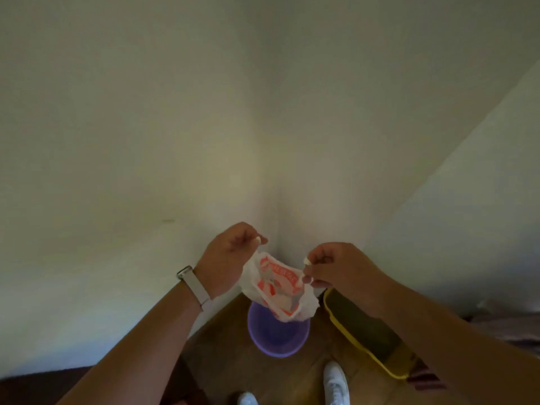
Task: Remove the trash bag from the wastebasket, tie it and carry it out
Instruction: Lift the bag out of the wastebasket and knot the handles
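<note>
A small white trash bag (277,287) with red-orange print hangs in the air over the purple wastebasket (279,337), which stands on the wooden floor in the corner of the room. My left hand (230,252) pinches the bag's upper left edge between thumb and fingers. My right hand (330,266) pinches the bag's upper right edge. The bag's bottom hangs at about the level of the wastebasket's rim; whether it touches the rim I cannot tell. A pale watch strap sits on my left wrist.
Two pale walls (175,141) meet in the corner just behind the wastebasket. A dark object with a yellow edge (362,331) lies on the floor to the right. My white shoes (336,384) stand on the wooden floor (233,355) below the basket.
</note>
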A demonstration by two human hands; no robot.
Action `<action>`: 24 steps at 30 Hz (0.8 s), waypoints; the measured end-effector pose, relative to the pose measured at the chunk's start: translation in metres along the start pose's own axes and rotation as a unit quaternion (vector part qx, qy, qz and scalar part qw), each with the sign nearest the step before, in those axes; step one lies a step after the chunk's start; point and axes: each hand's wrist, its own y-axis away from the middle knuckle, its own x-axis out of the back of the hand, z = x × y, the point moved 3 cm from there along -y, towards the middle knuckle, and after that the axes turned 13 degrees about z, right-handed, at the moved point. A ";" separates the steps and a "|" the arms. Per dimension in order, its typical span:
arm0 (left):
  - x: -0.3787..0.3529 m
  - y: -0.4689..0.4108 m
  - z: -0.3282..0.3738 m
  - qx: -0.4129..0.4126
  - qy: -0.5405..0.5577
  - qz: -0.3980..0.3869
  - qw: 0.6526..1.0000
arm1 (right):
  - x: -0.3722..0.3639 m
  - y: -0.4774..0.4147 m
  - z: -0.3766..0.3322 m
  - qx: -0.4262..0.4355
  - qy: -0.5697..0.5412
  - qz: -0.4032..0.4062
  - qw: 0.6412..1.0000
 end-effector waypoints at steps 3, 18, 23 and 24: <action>0.004 0.005 0.052 -0.050 -0.002 -0.021 0.999 | 0.021 0.022 -0.043 0.048 -0.015 0.023 0.998; 0.026 0.016 0.173 0.175 0.181 -0.154 0.955 | 0.072 0.077 -0.174 0.248 -0.021 0.187 0.950; 0.002 0.022 0.169 0.250 0.229 -0.254 0.906 | 0.073 0.089 -0.201 0.273 -0.066 0.176 0.944; -0.002 0.022 0.168 0.258 0.238 -0.249 0.903 | 0.072 0.092 -0.206 0.282 -0.068 0.164 0.943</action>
